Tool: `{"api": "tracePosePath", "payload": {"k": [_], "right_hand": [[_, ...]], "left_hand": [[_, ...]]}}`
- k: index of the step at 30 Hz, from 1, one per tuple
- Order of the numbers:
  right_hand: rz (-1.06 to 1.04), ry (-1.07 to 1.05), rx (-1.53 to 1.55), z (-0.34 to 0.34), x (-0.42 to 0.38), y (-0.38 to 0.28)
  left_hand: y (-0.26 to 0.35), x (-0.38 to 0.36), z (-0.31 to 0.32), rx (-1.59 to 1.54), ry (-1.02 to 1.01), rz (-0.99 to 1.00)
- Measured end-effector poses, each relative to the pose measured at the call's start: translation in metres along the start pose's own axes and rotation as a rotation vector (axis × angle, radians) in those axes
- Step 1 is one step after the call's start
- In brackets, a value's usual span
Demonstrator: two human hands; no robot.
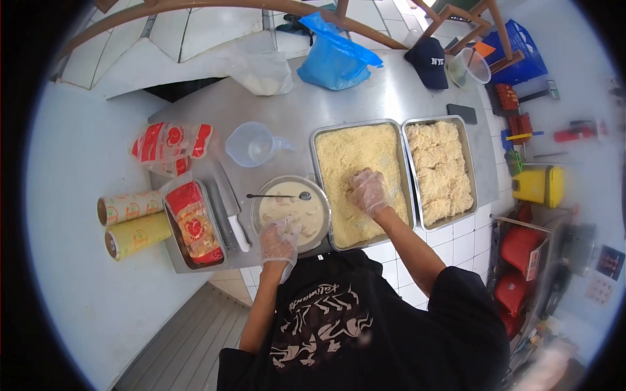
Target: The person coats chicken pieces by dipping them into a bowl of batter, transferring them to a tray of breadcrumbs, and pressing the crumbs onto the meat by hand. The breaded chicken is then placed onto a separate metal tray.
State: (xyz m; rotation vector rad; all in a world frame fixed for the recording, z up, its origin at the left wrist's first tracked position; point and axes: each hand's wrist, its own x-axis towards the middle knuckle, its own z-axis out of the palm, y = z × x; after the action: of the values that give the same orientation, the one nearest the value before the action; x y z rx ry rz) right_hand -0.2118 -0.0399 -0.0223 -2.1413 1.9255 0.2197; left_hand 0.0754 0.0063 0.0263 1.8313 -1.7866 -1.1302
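Observation:
My left hand (279, 241), in a clear plastic glove, is at the near left edge of a round bowl (326, 225) of pale batter with pieces in it. Its fingertips are hard to make out against the batter. A dark-handled spoon (279, 195) lies across the bowl. My right hand (368, 190), gloved too, rests in the crumbs of the middle metal tray (358, 146). Its fingers are bent together, and what they hold, if anything, is hidden. Beside it, a second tray (438, 173) holds crumb-coated pieces.
Left of the bowl are a white-handled knife (238, 231), a tray with a red package (193, 225), and two wrap rolls (137, 236). Behind stand a clear measuring jug (251, 144), a blue bag (336, 62), a black cap (428, 64) and a dark phone (462, 114).

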Motion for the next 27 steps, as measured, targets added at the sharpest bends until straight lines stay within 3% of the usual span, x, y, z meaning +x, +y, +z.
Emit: {"api": "tracePosePath", "payload": {"k": [1, 3, 4, 6, 9, 11, 15, 17, 18, 20, 21, 23, 24, 25, 27], "right_hand": [[0.004, 0.009, -0.009, 0.001, -0.001, 0.005], [0.049, 0.314, 0.153, 0.005, -0.003, 0.016], [0.047, 0.32, 0.145, 0.008, 0.002, 0.029], [0.226, 0.424, 0.442, 0.011, 0.021, 0.07], [0.4, 0.28, 0.557, 0.006, 0.046, 0.115], [0.146, 0.107, -0.133, 0.017, 0.059, 0.137], [0.155, 0.065, -0.4, 0.016, 0.061, 0.135], [-0.133, 0.555, -0.338, 0.016, 0.066, 0.123], [-0.132, 0.554, -0.334, 0.009, 0.068, 0.11], [0.095, 0.156, 0.335, -0.016, 0.074, 0.073], [0.102, 0.156, 0.338, -0.004, 0.078, 0.062], [0.156, 0.425, 0.098, 0.025, 0.084, 0.05], [0.156, 0.428, 0.099, 0.035, 0.084, 0.053], [0.092, 0.304, 0.104, 0.044, 0.083, 0.058], [0.02, 0.181, 0.106, 0.036, 0.069, 0.061]], "left_hand": [[0.0, 0.0, 0.0, -0.007, 0.003, 0.011], [0.008, 0.001, -0.004, 0.027, 0.033, 0.092], [0.012, 0.0, -0.004, 0.021, 0.037, 0.098], [0.02, -0.003, -0.004, -0.041, 0.103, 0.016], [0.001, -0.004, 0.003, -0.046, 0.083, 0.047], [0.009, -0.009, 0.0, -0.034, 0.096, 0.048], [-0.003, -0.014, 0.004, -0.036, 0.101, 0.052], [-0.015, -0.016, 0.006, -0.022, 0.113, 0.062], [-0.019, -0.019, 0.007, -0.009, 0.114, 0.072], [-0.02, -0.022, 0.009, 0.034, 0.119, 0.062], [-0.019, -0.024, 0.01, 0.072, 0.13, 0.054], [-0.015, -0.027, 0.009, 0.014, 0.099, 0.069], [-0.014, -0.028, 0.009, -0.046, 0.076, 0.078], [-0.014, -0.03, 0.009, -0.044, 0.079, 0.08], [-0.013, -0.033, 0.01, 0.112, 0.114, 0.11]]}}
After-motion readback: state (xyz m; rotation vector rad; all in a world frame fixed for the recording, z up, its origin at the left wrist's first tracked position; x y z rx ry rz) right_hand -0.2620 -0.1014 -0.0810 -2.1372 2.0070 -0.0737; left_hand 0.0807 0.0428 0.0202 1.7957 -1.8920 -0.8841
